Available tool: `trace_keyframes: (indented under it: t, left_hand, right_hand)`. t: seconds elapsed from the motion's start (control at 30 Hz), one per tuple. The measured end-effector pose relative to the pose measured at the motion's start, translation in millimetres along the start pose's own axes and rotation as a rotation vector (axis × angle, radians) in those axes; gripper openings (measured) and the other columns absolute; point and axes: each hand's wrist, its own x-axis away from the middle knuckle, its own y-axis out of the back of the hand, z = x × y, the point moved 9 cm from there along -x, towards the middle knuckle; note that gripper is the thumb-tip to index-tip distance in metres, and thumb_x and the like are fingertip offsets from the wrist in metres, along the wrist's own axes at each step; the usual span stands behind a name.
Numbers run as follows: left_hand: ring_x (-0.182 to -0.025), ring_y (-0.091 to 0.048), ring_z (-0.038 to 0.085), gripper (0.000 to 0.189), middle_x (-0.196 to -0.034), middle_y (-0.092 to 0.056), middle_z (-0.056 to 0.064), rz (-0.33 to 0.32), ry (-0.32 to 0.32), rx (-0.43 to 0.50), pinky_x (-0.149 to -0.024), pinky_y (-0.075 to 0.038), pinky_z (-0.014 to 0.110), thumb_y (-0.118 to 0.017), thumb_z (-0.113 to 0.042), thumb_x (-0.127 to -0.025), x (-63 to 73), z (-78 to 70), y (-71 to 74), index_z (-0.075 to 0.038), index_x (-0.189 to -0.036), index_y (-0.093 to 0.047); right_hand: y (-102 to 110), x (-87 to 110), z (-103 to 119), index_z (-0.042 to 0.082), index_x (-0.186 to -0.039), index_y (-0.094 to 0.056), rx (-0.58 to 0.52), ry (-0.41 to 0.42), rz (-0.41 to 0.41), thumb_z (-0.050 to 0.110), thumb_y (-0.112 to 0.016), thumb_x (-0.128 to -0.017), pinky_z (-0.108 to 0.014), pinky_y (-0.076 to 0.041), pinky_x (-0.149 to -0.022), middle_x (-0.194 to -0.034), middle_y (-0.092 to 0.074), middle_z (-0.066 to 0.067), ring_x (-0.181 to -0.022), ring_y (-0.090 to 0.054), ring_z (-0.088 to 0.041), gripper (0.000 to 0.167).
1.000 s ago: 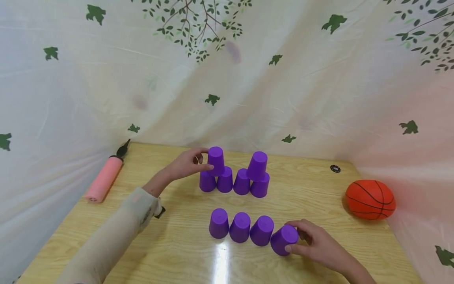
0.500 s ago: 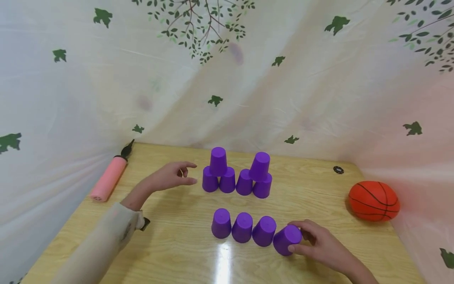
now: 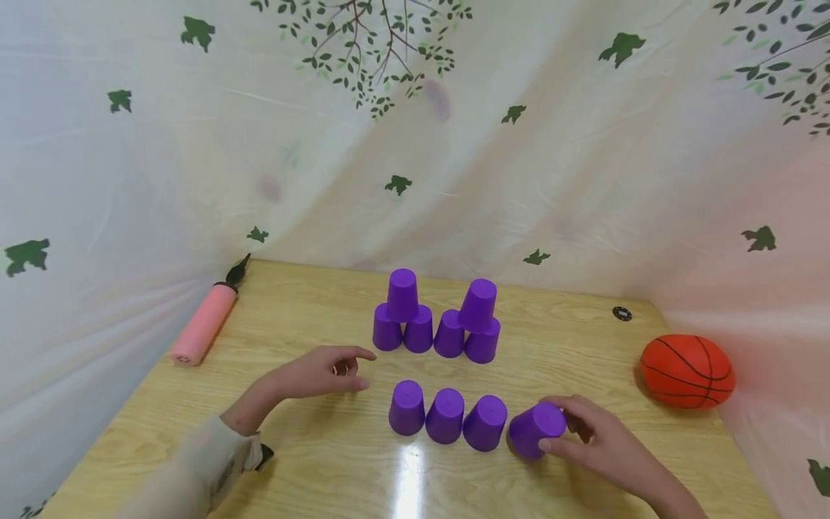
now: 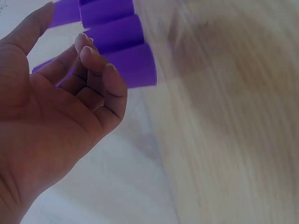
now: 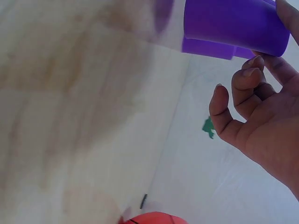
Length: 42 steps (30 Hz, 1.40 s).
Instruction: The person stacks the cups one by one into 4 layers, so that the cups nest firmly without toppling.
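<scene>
across the wooden table point(image 3: 337, 479) from where i stand, a person's two bare hands are among ten purple plastic cups, all turned mouth down. the right hand point(image 3: 606, 443) pinches one held cup point(image 3: 533, 432) between thumb and fingers, gripping it from its right side. this cup leans toward that hand, at the right end of the front line, and appears to be just off the tabletop, with a small gap to its neighbour.

the other three front cups point(image 3: 444, 417) stand close together in a row to its left. the left hand point(image 3: 322, 373) hovers beside the left end of that row, its grip released: thumb and forefinger reach out apart, the other fingers loosely bent.

farther back are two little pyramids side by side, the left pyramid point(image 3: 403, 295) and the right pyramid point(image 3: 478, 306), each with one cup resting across two below.

at the table's back left lies a pink hand pump point(image 3: 206, 324) with a black nozzle. on the right sits a small red basketball point(image 3: 687, 371), with a black poker chip point(image 3: 622, 313) near it, toward the back edge. behind everything hangs a pale cloth point(image 3: 454, 216) printed with green leaves.
</scene>
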Motion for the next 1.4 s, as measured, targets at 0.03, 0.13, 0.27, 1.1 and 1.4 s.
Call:
trace_keyframes:
  t: [0.03, 0.13, 0.27, 1.1, 1.4]
  left_hand:
    - [-0.077, -0.053, 0.011, 0.052, -0.089, -0.058, -0.003, 0.011, -0.005, 0.01, -0.066, -0.043, 0.024, -0.067, -0.036, -0.096, 0.8, -0.1, -5.0, -0.009, -0.139, -0.057]
    - [-0.076, -0.052, 0.008, 0.053, -0.088, -0.059, -0.004, 0.034, -0.016, 0.047, -0.065, -0.044, 0.023, -0.067, -0.035, -0.096, 3.8, 0.8, -18.7, -0.008, -0.14, -0.056]
    - [-0.076, -0.053, 0.006, 0.056, -0.087, -0.061, -0.005, 0.057, -0.027, 0.095, -0.067, -0.046, 0.022, -0.069, -0.035, -0.095, 7.9, 1.3, -33.8, -0.007, -0.141, -0.054]
    - [-0.086, -0.056, 0.017, 0.073, -0.105, -0.06, 0.002, -0.005, -0.037, 0.038, -0.072, -0.048, 0.024, -0.075, -0.044, -0.088, 5.9, -8.8, -53.5, -0.014, -0.148, -0.047]
    - [-0.086, -0.056, 0.018, 0.07, -0.103, -0.061, 0.003, -0.026, -0.072, 0.025, -0.072, -0.048, 0.024, -0.077, -0.044, -0.086, 3.6, -13.5, -57.2, -0.022, -0.146, -0.05]
  right_hand:
    - [2.1, -0.6, 1.6, 0.028, -0.122, -0.066, 0.008, 0.0, 0.001, 0.031, -0.079, -0.086, -0.022, -0.041, -0.064, -0.098, -0.064, 0.009, -0.08, -0.053, -0.01, 0.039]
    - [8.6, -4.1, 6.8, 0.03, -0.123, -0.065, 0.017, -0.004, 0.015, 0.033, -0.079, -0.086, -0.022, -0.04, -0.063, -0.096, -0.063, 0.009, -0.08, -0.052, -0.011, 0.039]
    - [20.7, -11.2, 16.2, 0.029, -0.124, -0.065, 0.017, 0.035, 0.021, 0.029, -0.079, -0.087, -0.023, -0.04, -0.063, -0.095, -0.063, 0.009, -0.079, -0.053, -0.01, 0.04]
    - [68.2, -94.1, 97.8, 0.03, -0.13, -0.061, 0.081, 0.193, 0.151, 0.028, -0.076, -0.09, -0.026, -0.041, -0.063, -0.102, -0.065, 0.007, -0.076, -0.054, -0.013, 0.042]
    - [67.2, -133.1, 121.9, 0.024, -0.13, -0.061, 0.053, 0.225, 0.209, 0.027, -0.076, -0.09, -0.026, -0.044, -0.066, -0.102, -0.065, 0.004, -0.079, -0.054, -0.017, 0.043]
